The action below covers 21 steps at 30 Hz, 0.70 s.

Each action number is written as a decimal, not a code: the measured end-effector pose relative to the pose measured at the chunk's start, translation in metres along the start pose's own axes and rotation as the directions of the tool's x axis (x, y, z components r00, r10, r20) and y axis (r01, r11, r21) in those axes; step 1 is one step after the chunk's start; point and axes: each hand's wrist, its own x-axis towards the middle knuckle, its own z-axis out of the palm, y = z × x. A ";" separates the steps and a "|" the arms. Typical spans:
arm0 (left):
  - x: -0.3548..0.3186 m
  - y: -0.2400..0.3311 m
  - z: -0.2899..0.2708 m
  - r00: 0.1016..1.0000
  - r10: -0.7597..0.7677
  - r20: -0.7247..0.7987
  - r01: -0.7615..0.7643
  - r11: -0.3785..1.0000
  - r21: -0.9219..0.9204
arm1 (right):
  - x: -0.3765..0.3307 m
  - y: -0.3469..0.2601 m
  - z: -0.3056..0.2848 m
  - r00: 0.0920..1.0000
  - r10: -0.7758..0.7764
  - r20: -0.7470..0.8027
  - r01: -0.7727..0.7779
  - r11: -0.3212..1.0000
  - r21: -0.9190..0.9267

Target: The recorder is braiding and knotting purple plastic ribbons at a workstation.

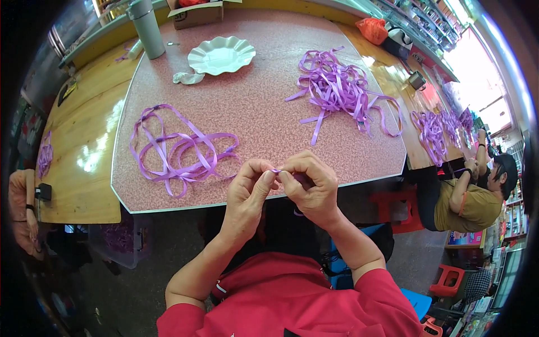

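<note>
My left hand (pixel 252 188) and my right hand (pixel 310 182) meet just above the table's near edge. Both are closed in a pinch, thumbs and fingertips together on a small piece of purple ribbon (pixel 275 171). Most of that piece is hidden by my fingers, and a bit of purple shows below my right hand. To the left on the table lies a loose heap of looped purple ribbons (pixel 193 163) with small dark joints. A larger tangled pile of purple ribbons (pixel 337 90) rests at the far right of the table.
The pink speckled table (pixel 258 118) holds a scalloped white plate (pixel 222 56), crumpled tissue (pixel 188 78), a grey-green flask (pixel 147 31) and a cardboard box (pixel 196 16). At right, a co-worker (pixel 469 196) sits by more purple ribbons (pixel 431 135). Another person's arm (pixel 31 210) shows at left.
</note>
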 end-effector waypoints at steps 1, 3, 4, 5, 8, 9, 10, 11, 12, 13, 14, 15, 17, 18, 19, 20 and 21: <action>-0.001 0.000 0.000 1.000 0.000 -0.001 0.000 1.000 0.000 | 0.001 -0.004 -0.001 1.000 -0.011 0.019 0.011 1.000 0.007; -0.002 0.001 0.002 0.997 0.083 0.005 -0.083 0.994 0.066 | 0.001 -0.004 -0.001 0.999 -0.024 0.039 0.023 1.000 0.015; -0.002 0.000 0.002 0.997 0.083 0.004 -0.083 0.994 0.065 | -0.001 -0.001 0.001 0.999 0.030 0.040 -0.034 0.996 0.079; -0.001 -0.001 0.001 0.988 0.153 0.000 -0.151 0.974 0.171 | -0.002 -0.001 0.002 0.995 0.084 0.045 -0.090 0.986 0.143; 0.004 -0.008 -0.001 0.903 0.428 0.039 -0.393 0.787 0.476 | -0.004 -0.013 0.004 0.933 0.342 0.111 -0.359 0.870 0.338; 0.007 -0.009 -0.002 0.792 0.599 0.119 -0.522 0.563 0.640 | -0.004 -0.013 0.004 0.933 0.341 0.112 -0.359 0.870 0.339; 0.010 -0.010 -0.004 0.792 0.599 0.121 -0.524 0.563 0.639 | -0.005 -0.011 0.002 0.891 0.425 0.157 -0.452 0.807 0.380; 0.012 -0.009 -0.007 0.706 0.673 0.222 -0.593 0.389 0.705 | -0.006 -0.010 0.000 0.841 0.501 0.206 -0.539 0.734 0.414; 0.014 -0.009 -0.010 0.611 0.719 0.330 -0.638 0.200 0.744 | -0.006 -0.009 0.000 0.841 0.501 0.204 -0.538 0.734 0.414; 0.016 -0.009 -0.013 0.611 0.719 0.331 -0.639 0.200 0.743 | -0.007 -0.006 0.000 0.823 0.524 0.218 -0.561 0.692 0.455; 0.019 -0.008 -0.015 0.571 0.732 0.371 -0.638 0.112 0.762 | -0.006 -0.004 -0.001 0.805 0.546 0.234 -0.582 0.646 0.494; 0.020 -0.008 -0.016 0.532 0.740 0.412 -0.631 0.023 0.775 | -0.006 -0.004 -0.002 0.805 0.546 0.233 -0.581 0.646 0.494; 0.020 -0.005 -0.018 0.544 0.724 0.424 -0.609 -0.007 0.793 | -0.002 -0.005 -0.005 0.737 0.595 0.320 -0.641 0.467 0.609; 0.020 -0.003 -0.018 0.555 0.709 0.435 -0.588 -0.035 0.808 | 0.001 -0.006 -0.006 0.737 0.595 0.321 -0.642 0.466 0.609; 0.021 -0.003 -0.018 0.555 0.709 0.435 -0.588 -0.035 0.808 | 0.003 -0.007 -0.006 0.701 0.622 0.348 -0.669 0.406 0.622; 0.022 -0.002 -0.017 0.574 0.692 0.437 -0.587 -0.023 0.809 | 0.005 -0.007 -0.007 0.664 0.646 0.376 -0.693 0.345 0.633; 0.023 -0.001 -0.016 0.593 0.675 0.438 -0.586 -0.011 0.810 | 0.006 -0.005 -0.008 0.664 0.646 0.376 -0.694 0.344 0.633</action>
